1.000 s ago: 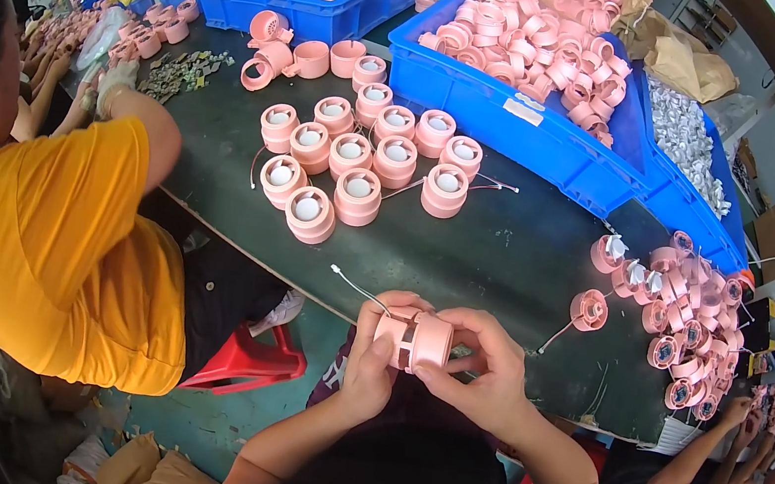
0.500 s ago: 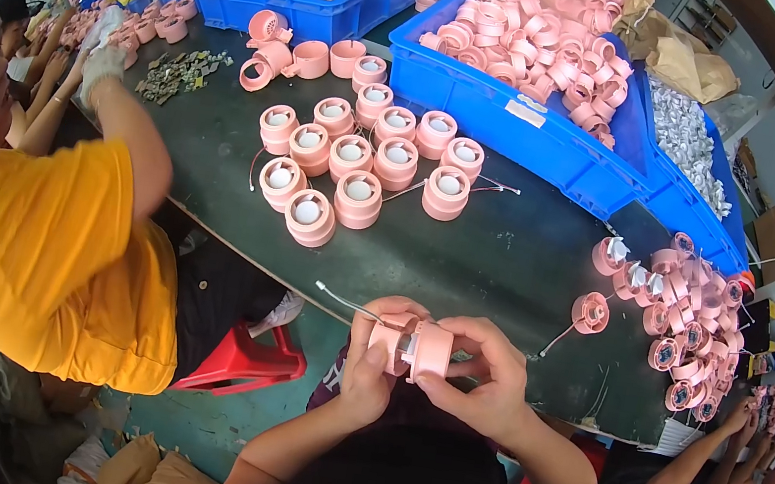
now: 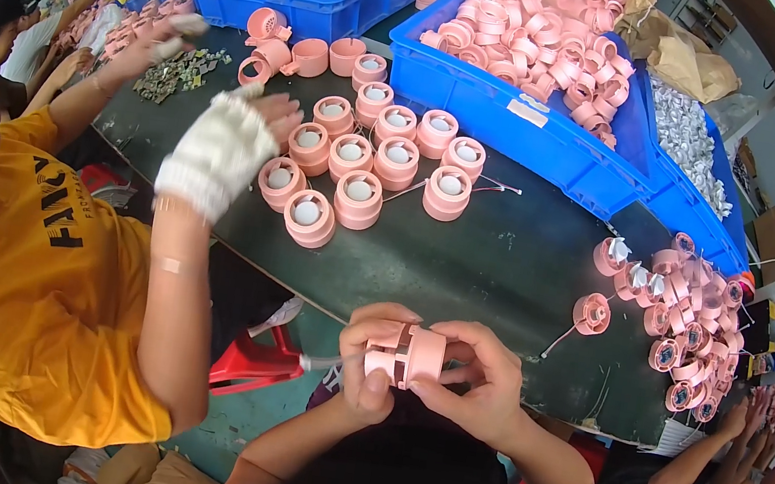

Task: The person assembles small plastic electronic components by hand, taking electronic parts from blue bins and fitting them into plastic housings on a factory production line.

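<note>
Close in front of me, two pink round plastic parts sit end to end between my hands. My left hand (image 3: 361,397) is closed around the slotted pink housing (image 3: 383,361), thumb on its near side. My right hand (image 3: 489,386) pinches the wider pink ring (image 3: 426,359) by its rim with thumb and fingers. The two parts touch, with dark slots showing at the seam. A pale cable (image 3: 319,363) runs out to the left near my left hand. Farther off on the dark table stand several pink units with white round centres (image 3: 357,198).
A co-worker's gloved hand (image 3: 212,156) reaches over the left side of the units. Blue bins (image 3: 542,145) of pink parts line the back. Pink parts with wires (image 3: 690,327) are heaped at the right, one pink piece (image 3: 590,314) lying apart. Small metallic pieces (image 3: 178,76) lie far left.
My hands have brought the two pink parts closer together, and the cable now hangs lower. The co-worker's gloved hand has swung in from the left over the units, where the leftmost one no longer shows.
</note>
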